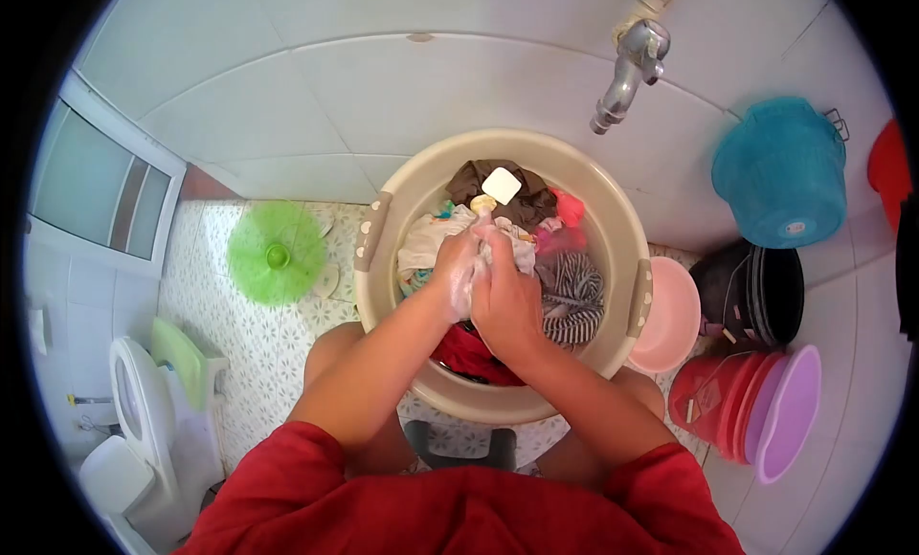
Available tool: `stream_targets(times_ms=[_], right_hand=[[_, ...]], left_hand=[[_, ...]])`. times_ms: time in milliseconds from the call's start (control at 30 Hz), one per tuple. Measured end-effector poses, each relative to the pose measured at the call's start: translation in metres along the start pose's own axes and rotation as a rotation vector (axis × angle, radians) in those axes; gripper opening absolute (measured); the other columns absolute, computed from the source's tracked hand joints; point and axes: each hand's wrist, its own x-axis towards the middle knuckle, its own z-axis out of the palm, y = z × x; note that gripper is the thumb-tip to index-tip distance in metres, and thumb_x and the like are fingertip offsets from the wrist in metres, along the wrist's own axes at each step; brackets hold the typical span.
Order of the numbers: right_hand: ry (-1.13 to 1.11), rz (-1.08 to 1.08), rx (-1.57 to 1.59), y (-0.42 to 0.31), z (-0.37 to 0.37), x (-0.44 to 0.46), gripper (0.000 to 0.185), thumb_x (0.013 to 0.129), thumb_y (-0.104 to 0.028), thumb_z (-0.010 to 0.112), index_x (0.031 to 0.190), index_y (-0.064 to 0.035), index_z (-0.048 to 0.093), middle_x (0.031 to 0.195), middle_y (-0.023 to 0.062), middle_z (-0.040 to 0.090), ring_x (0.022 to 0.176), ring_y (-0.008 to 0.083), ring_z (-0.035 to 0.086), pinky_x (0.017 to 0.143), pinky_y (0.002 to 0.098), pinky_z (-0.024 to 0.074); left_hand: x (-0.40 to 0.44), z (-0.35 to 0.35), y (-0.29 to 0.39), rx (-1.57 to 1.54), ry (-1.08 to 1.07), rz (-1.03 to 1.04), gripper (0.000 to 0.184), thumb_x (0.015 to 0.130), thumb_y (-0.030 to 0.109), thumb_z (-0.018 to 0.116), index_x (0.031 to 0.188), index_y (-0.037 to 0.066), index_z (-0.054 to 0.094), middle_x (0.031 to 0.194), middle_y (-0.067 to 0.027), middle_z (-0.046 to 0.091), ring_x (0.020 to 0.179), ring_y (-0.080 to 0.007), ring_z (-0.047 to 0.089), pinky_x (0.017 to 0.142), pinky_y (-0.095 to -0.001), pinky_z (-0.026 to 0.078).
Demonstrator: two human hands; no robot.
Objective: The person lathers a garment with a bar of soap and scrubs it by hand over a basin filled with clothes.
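My left hand [459, 265] and my right hand [505, 299] are pressed together over the middle of a large beige basin [387, 306]. Both are closed on a white, soapy cloth [523, 256], part of which my fingers cover. Suds coat my left wrist. Around the hands lie a pale garment [426, 239], a dark brown garment [526, 207], a grey striped garment [572, 297] and a red garment [476, 356]. A white squarish block [501, 186], possibly soap, sits on the brown cloth, with a small yellowish piece [483, 204] just below it.
A metal tap [627, 77] juts from the wall beyond the basin. To the right are a blue bucket [783, 177], a black bucket [756, 292], a pink bowl [667, 316] and stacked red buckets [704, 397]. At left are a green plastic stool [278, 256] and a toilet [144, 402].
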Motion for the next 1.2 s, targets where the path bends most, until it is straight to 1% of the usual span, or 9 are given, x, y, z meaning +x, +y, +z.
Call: stream_targets(times_ms=[67, 100, 300, 400, 567, 667, 767, 1133, 1200], right_hand=[[-0.089, 0.055, -0.015, 0.003, -0.008, 0.002, 0.031, 0.083, -0.014, 0.046, 0.113, -0.0106, 0.038, 0.065, 0.0223, 0.058, 0.063, 0.0389, 0.058, 0.057, 0.05, 0.0418], [-0.082, 0.064, -0.017, 0.01, -0.014, 0.009, 0.031, 0.083, -0.014, 0.046, 0.113, -0.0106, 0.038, 0.065, 0.0223, 0.058, 0.063, 0.0389, 0.058, 0.057, 0.05, 0.0418], [-0.008, 0.107, -0.105, 0.022, 0.002, 0.014, 0.033, 0.081, -0.009, 0.044, 0.113, -0.0101, 0.039, 0.062, 0.0214, 0.057, 0.059, 0.0395, 0.056, 0.054, 0.0502, 0.0408], [-0.1, -0.03, -0.127, 0.003, 0.006, -0.005, 0.035, 0.079, -0.013, 0.045, 0.113, -0.0095, 0.04, 0.062, 0.0211, 0.058, 0.06, 0.0395, 0.057, 0.054, 0.0484, 0.042], [0.033, 0.225, -0.095, 0.021, -0.017, 0.028, 0.033, 0.08, -0.006, 0.044, 0.112, -0.0115, 0.045, 0.076, 0.0221, 0.058, 0.07, 0.04, 0.057, 0.06, 0.0472, 0.0428], [-0.011, 0.131, -0.012, 0.012, -0.003, 0.011, 0.035, 0.078, -0.003, 0.044, 0.112, -0.0113, 0.045, 0.082, 0.0254, 0.057, 0.074, 0.0398, 0.057, 0.063, 0.0454, 0.0436], [-0.068, -0.121, 0.034, -0.004, 0.003, -0.015, 0.035, 0.078, -0.005, 0.045, 0.112, -0.0119, 0.045, 0.073, 0.0222, 0.058, 0.068, 0.0395, 0.057, 0.06, 0.0445, 0.0432], [0.092, 0.086, 0.035, 0.018, -0.005, 0.003, 0.028, 0.08, -0.005, 0.043, 0.108, -0.0116, 0.047, 0.071, 0.0195, 0.058, 0.064, 0.0373, 0.057, 0.056, 0.0447, 0.0418], [0.06, -0.238, -0.049, 0.014, 0.01, -0.013, 0.03, 0.077, -0.006, 0.046, 0.107, -0.0082, 0.044, 0.062, 0.0185, 0.057, 0.057, 0.0373, 0.057, 0.05, 0.0449, 0.0429]], left_hand=[[0.0, -0.005, -0.013, -0.006, -0.179, -0.018, 0.029, 0.087, 0.039, 0.043, 0.096, 0.014, 0.052, 0.082, -0.0015, 0.057, 0.073, -0.0153, 0.055, 0.065, -0.0329, 0.046], [-0.028, 0.046, -0.007, -0.018, 0.107, -0.108, 0.027, 0.09, 0.036, 0.037, 0.096, 0.013, 0.05, 0.085, -0.0033, 0.057, 0.079, -0.0156, 0.056, 0.068, -0.0317, 0.046], [-0.021, 0.041, 0.001, 0.047, 0.187, 0.008, 0.032, 0.088, 0.04, 0.042, 0.1, 0.012, 0.052, 0.085, -0.005, 0.059, 0.076, -0.0173, 0.059, 0.068, -0.0317, 0.048], [-0.001, 0.005, 0.008, -0.078, -0.233, -0.028, 0.032, 0.088, 0.039, 0.041, 0.1, 0.012, 0.052, 0.079, -0.0048, 0.059, 0.072, -0.0173, 0.058, 0.065, -0.0322, 0.049], [-0.035, 0.059, -0.014, 0.016, 0.127, -0.091, 0.024, 0.089, 0.036, 0.042, 0.088, 0.013, 0.05, 0.071, -0.0026, 0.055, 0.062, -0.0156, 0.054, 0.06, -0.0314, 0.046], [-0.021, 0.035, -0.008, 0.128, 0.127, 0.055, 0.031, 0.088, 0.038, 0.042, 0.102, 0.013, 0.051, 0.089, -0.0053, 0.058, 0.083, -0.0163, 0.058, 0.067, -0.03, 0.046], [0.0, 0.007, 0.013, -0.031, -0.09, -0.039, 0.025, 0.087, 0.035, 0.046, 0.092, 0.011, 0.052, 0.08, -0.006, 0.057, 0.074, -0.0145, 0.058, 0.062, -0.0284, 0.047], [-0.009, 0.025, -0.006, 0.13, 0.087, 0.04, 0.025, 0.086, 0.027, 0.049, 0.101, 0.006, 0.051, 0.088, -0.0035, 0.057, 0.077, -0.0145, 0.058, 0.064, -0.0288, 0.047], [0.01, -0.003, -0.007, -0.039, -0.281, -0.1, 0.029, 0.085, 0.03, 0.05, 0.103, 0.006, 0.051, 0.09, -0.0034, 0.058, 0.079, -0.0144, 0.057, 0.065, -0.029, 0.047]])
